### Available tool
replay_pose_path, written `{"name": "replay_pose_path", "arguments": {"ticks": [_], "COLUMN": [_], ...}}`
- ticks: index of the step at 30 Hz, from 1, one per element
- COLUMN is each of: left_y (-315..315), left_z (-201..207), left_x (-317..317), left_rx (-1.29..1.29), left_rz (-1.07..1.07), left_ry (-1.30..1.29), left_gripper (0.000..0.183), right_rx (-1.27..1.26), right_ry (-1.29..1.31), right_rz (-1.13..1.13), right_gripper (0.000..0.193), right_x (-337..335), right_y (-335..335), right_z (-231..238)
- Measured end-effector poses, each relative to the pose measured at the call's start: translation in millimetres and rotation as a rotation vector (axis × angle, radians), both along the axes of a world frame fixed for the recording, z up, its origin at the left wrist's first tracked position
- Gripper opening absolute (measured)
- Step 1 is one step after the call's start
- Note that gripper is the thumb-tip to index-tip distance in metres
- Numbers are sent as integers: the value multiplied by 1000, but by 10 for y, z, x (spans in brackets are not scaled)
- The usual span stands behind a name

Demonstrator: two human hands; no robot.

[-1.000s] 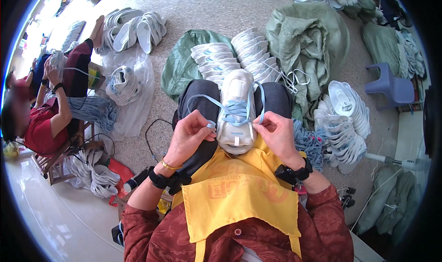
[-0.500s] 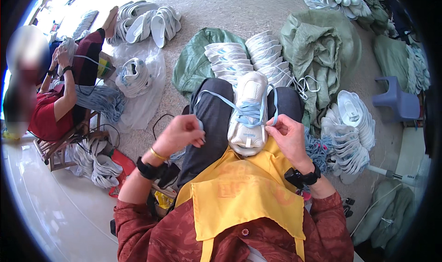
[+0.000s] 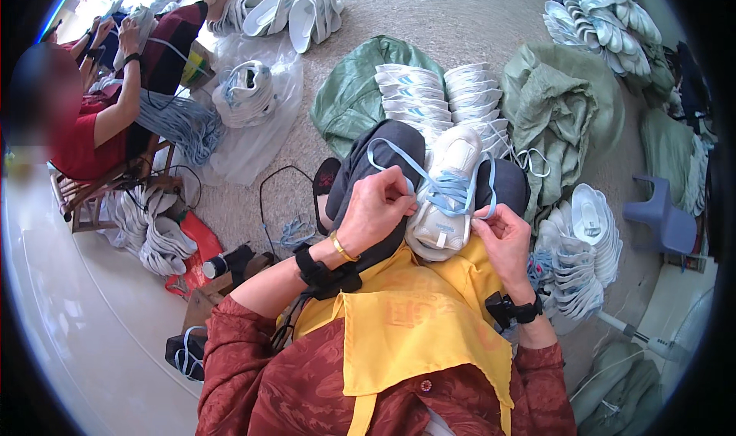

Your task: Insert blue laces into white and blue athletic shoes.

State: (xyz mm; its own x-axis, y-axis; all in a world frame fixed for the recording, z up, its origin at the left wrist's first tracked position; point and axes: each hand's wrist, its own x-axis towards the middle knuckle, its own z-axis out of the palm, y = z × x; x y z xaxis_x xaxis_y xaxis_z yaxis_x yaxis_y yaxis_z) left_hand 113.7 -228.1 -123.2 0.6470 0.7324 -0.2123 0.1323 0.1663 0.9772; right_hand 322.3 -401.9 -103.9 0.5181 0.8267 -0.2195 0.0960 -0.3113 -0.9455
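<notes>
A white sneaker [image 3: 458,154] rests between my knees, with light blue shoelaces [image 3: 451,191] threaded across its upper and tongue. My left hand [image 3: 381,204] is closed in a pinch at the shoe's left side, on one lace that arcs up in a loop over my left knee. On the other side, my right hand [image 3: 502,240] pinches the second lace, which loops beside the shoe's right edge. Both hands are close to the tongue end of the shoe. The lace tips are hidden by my fingers.
Stacked shoe uppers [image 3: 414,91] lie beyond my knees, between green sacks [image 3: 563,91]. More uppers [image 3: 586,237] and a blue-grey stool [image 3: 663,214] are at the right. A seated co-worker [image 3: 115,114] handles a shoe at the left, near hanging blue laces [image 3: 180,126].
My left hand has moved right, from over my thigh to the shoe's side, with its lace. My right hand still pinches its lace. The whole view has shifted somewhat.
</notes>
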Motion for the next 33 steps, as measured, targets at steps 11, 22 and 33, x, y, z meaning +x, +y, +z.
{"name": "replay_pose_path", "arguments": {"ticks": [11, 22, 33], "left_y": [-80, -68, -108], "left_z": [72, 90, 70], "left_x": [85, 102, 106], "left_rx": [278, 334, 578], "left_rz": [39, 66, 32], "left_ry": [71, 71, 41], "left_gripper": [13, 9, 14], "right_rx": [-23, -3, -17], "right_ry": [-7, 6, -31], "right_rz": [10, 9, 28], "right_gripper": [8, 9, 10], "right_x": [8, 11, 9], "right_y": [-2, -12, -25], "right_z": [24, 5, 53]}}
